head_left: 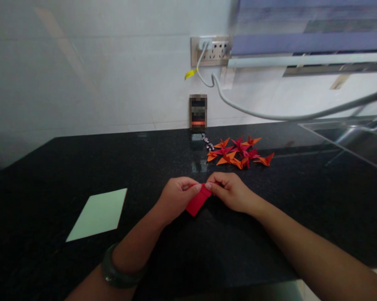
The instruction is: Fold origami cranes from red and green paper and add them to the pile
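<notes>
A small piece of folded red paper [196,203] is held between both hands above the dark countertop. My left hand [177,198] pinches its upper left part between thumb and fingers. At its upper right edge, the thumb and fingers of my right hand [231,190] are closed on the paper too. The lower corner of the paper points down toward me, and my fingers cover part of its top edge. Behind my right hand lies a cluster of orange and red origami cranes [238,152].
A stack of pale green paper sheets [97,215] lies on the black countertop [65,167] at left. A phone-like device [198,112] leans against the wall. A white cable [238,108] runs from the wall socket [218,50] toward the sink [357,138] at right.
</notes>
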{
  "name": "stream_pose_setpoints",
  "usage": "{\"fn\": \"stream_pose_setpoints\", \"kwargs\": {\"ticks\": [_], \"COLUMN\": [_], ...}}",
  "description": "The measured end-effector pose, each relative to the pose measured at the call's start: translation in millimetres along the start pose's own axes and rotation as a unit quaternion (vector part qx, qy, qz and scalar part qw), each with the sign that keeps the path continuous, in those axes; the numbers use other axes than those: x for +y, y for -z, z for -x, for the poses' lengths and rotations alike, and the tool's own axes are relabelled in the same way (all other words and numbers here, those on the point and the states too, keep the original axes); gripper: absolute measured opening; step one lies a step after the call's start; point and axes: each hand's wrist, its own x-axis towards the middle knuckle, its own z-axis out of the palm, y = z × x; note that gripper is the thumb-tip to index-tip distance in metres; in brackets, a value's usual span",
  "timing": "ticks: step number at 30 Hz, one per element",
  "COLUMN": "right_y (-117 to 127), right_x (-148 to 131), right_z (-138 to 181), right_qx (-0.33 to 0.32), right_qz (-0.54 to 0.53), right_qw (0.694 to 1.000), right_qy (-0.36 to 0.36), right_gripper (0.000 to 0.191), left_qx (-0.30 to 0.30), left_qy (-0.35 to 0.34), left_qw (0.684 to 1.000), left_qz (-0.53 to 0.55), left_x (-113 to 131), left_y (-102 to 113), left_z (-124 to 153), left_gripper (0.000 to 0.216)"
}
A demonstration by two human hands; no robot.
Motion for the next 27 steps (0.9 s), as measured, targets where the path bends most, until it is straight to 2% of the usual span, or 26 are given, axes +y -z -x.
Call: {"fn": "stream_pose_setpoints", "kwargs": {"ticks": [4,9,12,17,23,27], "right_y": [0.1,-3.0,-3.6,-5.1,-7.7,-8.4], "right_x": [-1.8,1.1,3.0,5.3,6.6,7.0], "right_z": [1.5,-1.9,-3.5,-3.7,-3.7,-3.3], "right_qx": [-0.018,-0.007,-0.010,0.009,-0.002,-0.020], "right_qz": [-0.019,-0.173,-0.227,-0.228,-0.214,-0.240], "right_qw": [1.000,0.979,0.967,0.967,0.971,0.965], "right_qy": [-0.009,-0.103,-0.118,-0.117,-0.106,-0.105], "right_gripper": [0.019,0.022,0.025,0.029,0.028,0.027], "left_qx": [-0.040,0.027,0.041,-0.004,-0.082,-0.081], "left_qy": [0.016,0.009,0.024,0.062,0.068,0.063], "left_qw": [0.999,0.999,0.995,0.990,0.991,0.988], "left_qz": [-0.010,0.035,0.085,0.124,0.087,0.114], "left_x": [-1.1,3.8,5.1,2.6,0.9,0.1], "left_y": [2.2,1.2,-0.2,-1.0,-4.4,-6.1], "left_z": [0.5,2.2,2.5,1.8,2.3,2.0], "left_gripper": [0.024,0.017,0.017,0.020,0.025,0.023]}}
